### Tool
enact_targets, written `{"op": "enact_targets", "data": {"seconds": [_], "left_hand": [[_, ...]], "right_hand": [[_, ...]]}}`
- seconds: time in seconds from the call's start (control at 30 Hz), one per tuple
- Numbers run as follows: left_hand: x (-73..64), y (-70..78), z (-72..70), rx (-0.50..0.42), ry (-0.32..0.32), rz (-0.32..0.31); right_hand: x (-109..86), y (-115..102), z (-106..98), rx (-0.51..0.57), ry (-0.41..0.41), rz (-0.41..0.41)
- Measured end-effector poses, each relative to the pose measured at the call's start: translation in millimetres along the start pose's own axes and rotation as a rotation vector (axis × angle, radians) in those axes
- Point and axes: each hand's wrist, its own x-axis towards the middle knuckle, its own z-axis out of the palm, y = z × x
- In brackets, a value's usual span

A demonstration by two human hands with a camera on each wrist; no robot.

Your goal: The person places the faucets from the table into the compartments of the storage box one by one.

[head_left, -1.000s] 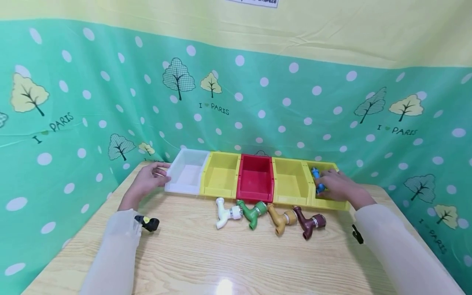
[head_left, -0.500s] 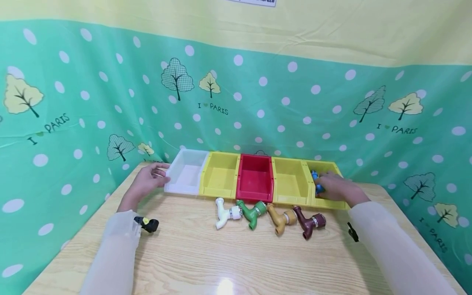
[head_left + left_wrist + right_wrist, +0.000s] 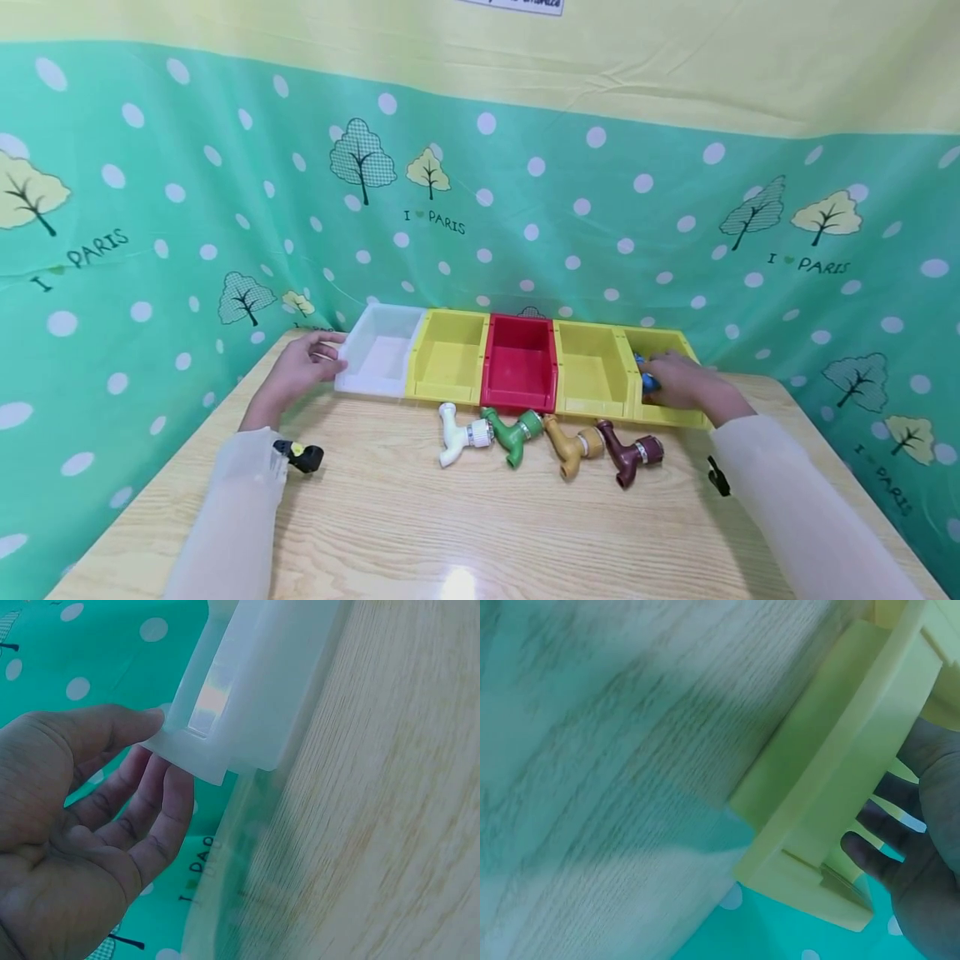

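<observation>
My left hand (image 3: pixel 300 364) is at the left end of a row of bins. In the left wrist view, its thumb and curled fingers pinch the corner rim of the white bin (image 3: pixel 262 690). My right hand (image 3: pixel 678 382) reaches down into the rightmost yellow bin (image 3: pixel 671 417). It grips a blue tap (image 3: pixel 648 383), which it mostly covers. The right wrist view shows the fingers (image 3: pixel 870 855) behind the yellow front wall, the tap largely hidden there. In front of the bins lie a white tap (image 3: pixel 453 433), a green tap (image 3: pixel 513 435), a tan tap (image 3: pixel 572 446) and a maroon tap (image 3: pixel 628 452).
Between the white bin and the rightmost yellow one stand a yellow bin (image 3: pixel 450 354), a red bin (image 3: pixel 521 362) and another yellow bin (image 3: pixel 592 367). All rest on a wooden table (image 3: pixel 480 525). A patterned green curtain (image 3: pixel 525 217) hangs close behind and at both sides.
The blue tap has sunk lower in the rightmost yellow bin, with my right hand shifting slightly left over it. My left hand and the other taps have stayed put.
</observation>
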Motion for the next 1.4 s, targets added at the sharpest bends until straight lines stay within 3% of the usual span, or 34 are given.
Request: {"op": "enact_targets", "data": {"seconds": [0.5, 1.0, 1.2, 1.4], "left_hand": [[-0.3, -0.5, -0.8, -0.007, -0.01, 0.002], [0.0, 0.8, -1.5, -0.003, -0.009, -0.013], [0.9, -1.0, -1.8, 0.003, -0.01, -0.003], [1.0, -0.6, -1.7, 0.006, -0.009, 0.004]], "right_hand": [[-22.6, -5, -20, -0.001, 0.078, 0.03], [-60.1, -38, -23, -0.089, 0.184, -0.116], [-70.2, -52, -13, -0.09, 0.224, -0.192], [-78.7, -70, -2, -0.089, 0.206, -0.254]]}}
